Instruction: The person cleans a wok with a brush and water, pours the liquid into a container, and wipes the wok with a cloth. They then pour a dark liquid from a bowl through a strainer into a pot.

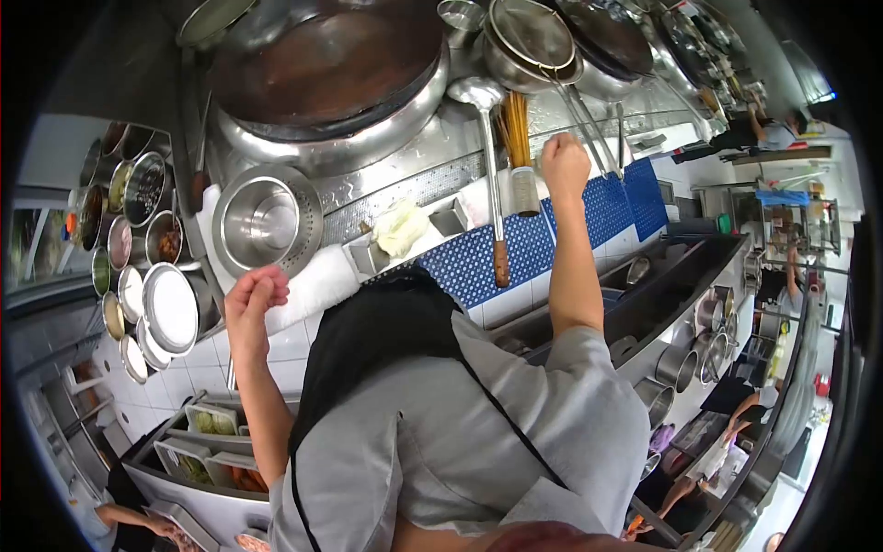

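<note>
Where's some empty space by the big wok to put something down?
A narrow patch of wet metal looks bare between the big wok and the speckled strip, from the shiny pot to the ladle. It's crowded where the strainers overlap, and at the far left, where the bowls sit close together.

pot left of ladle | brush right | wok behind pot

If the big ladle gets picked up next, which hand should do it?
Probably the right hand. It's nearer the ladle, with just the bamboo brush between them, and the ladle's handle points toward the person. The left hand is farther away, by the metal pot.
</note>
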A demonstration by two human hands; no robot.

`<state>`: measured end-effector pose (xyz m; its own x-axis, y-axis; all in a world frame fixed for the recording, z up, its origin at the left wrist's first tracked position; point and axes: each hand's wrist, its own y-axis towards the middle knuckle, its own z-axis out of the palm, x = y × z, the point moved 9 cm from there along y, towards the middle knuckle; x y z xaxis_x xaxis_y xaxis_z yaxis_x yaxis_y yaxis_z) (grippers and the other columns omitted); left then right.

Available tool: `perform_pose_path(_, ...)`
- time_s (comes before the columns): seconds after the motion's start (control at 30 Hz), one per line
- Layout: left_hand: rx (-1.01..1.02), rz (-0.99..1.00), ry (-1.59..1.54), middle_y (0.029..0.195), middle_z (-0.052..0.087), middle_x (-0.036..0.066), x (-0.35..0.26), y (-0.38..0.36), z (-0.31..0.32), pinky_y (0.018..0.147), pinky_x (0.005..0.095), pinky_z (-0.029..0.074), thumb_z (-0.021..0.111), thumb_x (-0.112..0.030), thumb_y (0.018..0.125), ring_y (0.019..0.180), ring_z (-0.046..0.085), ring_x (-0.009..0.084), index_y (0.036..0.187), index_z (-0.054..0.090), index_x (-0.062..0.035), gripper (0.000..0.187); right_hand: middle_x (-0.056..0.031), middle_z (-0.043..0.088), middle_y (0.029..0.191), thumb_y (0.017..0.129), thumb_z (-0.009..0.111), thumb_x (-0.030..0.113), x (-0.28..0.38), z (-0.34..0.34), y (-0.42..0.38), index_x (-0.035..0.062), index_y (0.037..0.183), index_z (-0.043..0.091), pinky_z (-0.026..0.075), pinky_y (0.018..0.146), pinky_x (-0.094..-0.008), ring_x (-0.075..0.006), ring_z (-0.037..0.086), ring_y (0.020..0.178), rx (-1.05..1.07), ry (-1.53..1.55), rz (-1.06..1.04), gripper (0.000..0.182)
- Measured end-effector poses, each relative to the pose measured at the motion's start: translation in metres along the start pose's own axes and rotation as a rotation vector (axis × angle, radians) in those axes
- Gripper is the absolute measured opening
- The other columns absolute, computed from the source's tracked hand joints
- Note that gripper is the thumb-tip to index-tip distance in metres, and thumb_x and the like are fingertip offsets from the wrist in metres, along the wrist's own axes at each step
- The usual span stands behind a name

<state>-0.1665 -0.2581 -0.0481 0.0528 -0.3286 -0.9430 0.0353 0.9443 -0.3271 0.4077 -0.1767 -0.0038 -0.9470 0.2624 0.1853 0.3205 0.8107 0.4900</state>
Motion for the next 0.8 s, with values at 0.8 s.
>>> perform_pose_path(0.8,0.289,-0.143,0.155,0.096,0.071,0.012,0.023,-0.003,0.111,0.074,0.0296,0.055,0.063,-0.020,0.098,0.082,0.067,0.0168,0.120,0.064,0.0027,0.032,-0.0107,0.072,0.079,0.085,0.072,0.028,-0.242,-0.031,0.038,0.0046,0.106,0.076,0.049,0.053,-0.0285,-0.0169,0.067,0.065,-0.084,0.170,0.366,0.032)
